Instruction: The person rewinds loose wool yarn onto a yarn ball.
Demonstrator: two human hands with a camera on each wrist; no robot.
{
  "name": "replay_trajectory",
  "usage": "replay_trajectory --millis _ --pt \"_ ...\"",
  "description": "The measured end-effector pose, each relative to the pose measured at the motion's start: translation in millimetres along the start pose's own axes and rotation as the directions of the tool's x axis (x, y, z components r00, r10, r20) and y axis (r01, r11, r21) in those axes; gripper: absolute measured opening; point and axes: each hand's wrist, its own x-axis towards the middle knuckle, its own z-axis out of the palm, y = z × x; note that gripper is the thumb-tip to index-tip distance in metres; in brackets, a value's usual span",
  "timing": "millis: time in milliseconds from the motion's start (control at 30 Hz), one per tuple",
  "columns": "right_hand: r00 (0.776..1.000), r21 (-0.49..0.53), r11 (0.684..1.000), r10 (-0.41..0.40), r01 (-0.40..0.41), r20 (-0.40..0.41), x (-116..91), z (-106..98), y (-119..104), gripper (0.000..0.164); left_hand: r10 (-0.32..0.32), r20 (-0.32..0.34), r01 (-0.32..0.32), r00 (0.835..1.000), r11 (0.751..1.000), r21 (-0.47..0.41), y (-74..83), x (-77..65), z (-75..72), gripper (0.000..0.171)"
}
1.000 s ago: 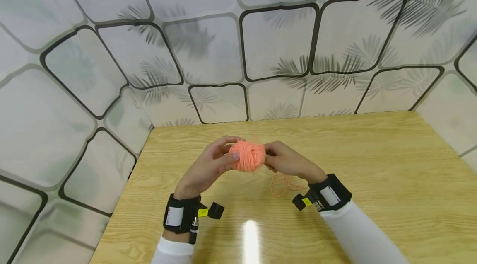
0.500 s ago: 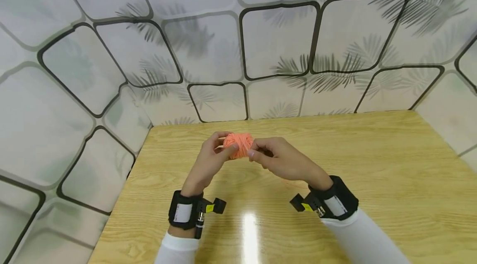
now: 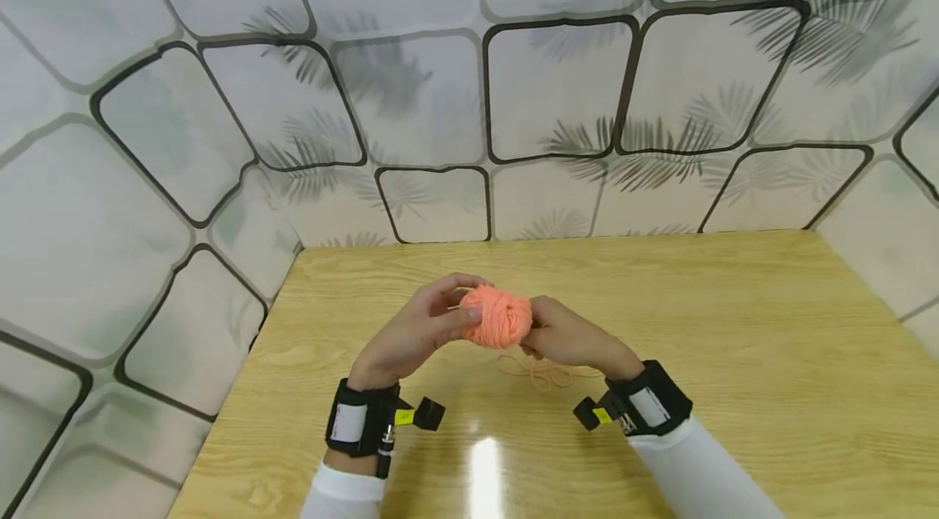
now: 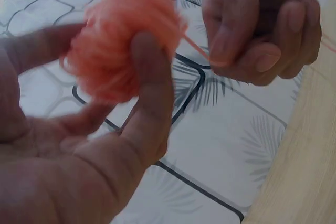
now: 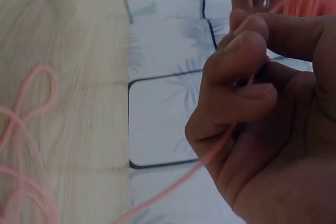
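A ball of coral-pink yarn (image 3: 500, 317) is held above the table in my left hand (image 3: 414, 332), thumb on its near side and fingers behind. Beside it, my right hand (image 3: 575, 336) pinches a yarn strand (image 4: 195, 50) between thumb and forefinger; in the left wrist view that strand runs taut from the ball (image 4: 123, 40) to the fingertips. The right wrist view has the yarn passing through the curled fingers of the right hand (image 5: 247, 103) and trailing down as a loose tail (image 5: 176, 184).
Loose loops of yarn (image 3: 546, 374) lie on the wooden table (image 3: 734, 340) below the right hand. A patterned wall (image 3: 550, 95) stands along the table's back, with more of it at the left and right sides.
The right hand went over the near side of the ball, then back to its right side. The ball shifted left and away, then returned right and nearer, still in the left hand.
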Motion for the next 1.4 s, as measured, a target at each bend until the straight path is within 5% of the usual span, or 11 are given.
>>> replay_trajectory --millis 133,267,333,433,600,733,933,1133,1233,1300,1400 --pt "0.996 -0.055 0.998 0.029 -0.034 -0.09 6 -12 -1 0.024 -0.051 0.107 0.019 0.993 0.961 0.276 0.7 -1.0 2.9 0.034" --pt "0.991 -0.125 0.992 0.011 -0.028 -0.131 8 -14 -13 0.029 -0.102 0.029 0.077 0.994 0.881 0.466 -4.3 -1.5 5.6 0.033" --pt "0.989 -0.146 0.989 -0.005 -0.016 -0.145 7 -14 -20 0.027 -0.099 -0.032 0.102 0.995 0.868 0.486 -7.2 1.0 6.6 0.034" --pt "0.987 -0.167 0.986 -0.041 0.015 -0.155 2 -11 -32 0.025 -0.073 -0.163 0.139 0.984 0.885 0.444 -9.9 6.8 7.2 0.036" --pt "0.993 -0.119 0.991 -0.067 0.055 -0.1 -3 0 -40 0.023 -0.013 -0.391 0.127 0.92 0.955 0.267 -12.1 11.2 3.6 0.042" --pt "0.998 -0.023 0.998 -0.066 0.066 -0.015 -3 9 -30 0.025 0.009 -0.436 0.035 0.9 0.995 0.091 -10.2 11.6 1.9 0.041" --pt "0.998 0.057 0.998 -0.044 0.042 0.04 0 13 -4 0.032 -0.003 -0.375 -0.035 0.927 0.995 -0.095 -3.5 10.9 3.9 0.04" --pt "1.0 0.041 0.999 0.003 -0.002 -0.015 4 0 12 0.031 0.048 -0.277 -0.091 0.96 0.985 -0.144 1.3 7.4 4.1 0.038" --pt "0.996 0.03 0.999 0.038 -0.036 -0.084 6 -11 13 0.027 0.059 -0.137 -0.069 0.989 0.996 -0.062 2.7 4.3 4.6 0.036" --pt "0.986 0.023 0.998 0.057 -0.054 -0.155 8 -19 8 0.025 0.041 -0.042 -0.037 0.998 0.996 0.087 3.5 3.8 6.2 0.033" --pt "0.967 0.01 0.999 0.053 -0.052 -0.248 10 -29 -8 0.028 -0.008 0.01 0.004 1.0 0.938 0.346 3.5 5.5 10.9 0.032"
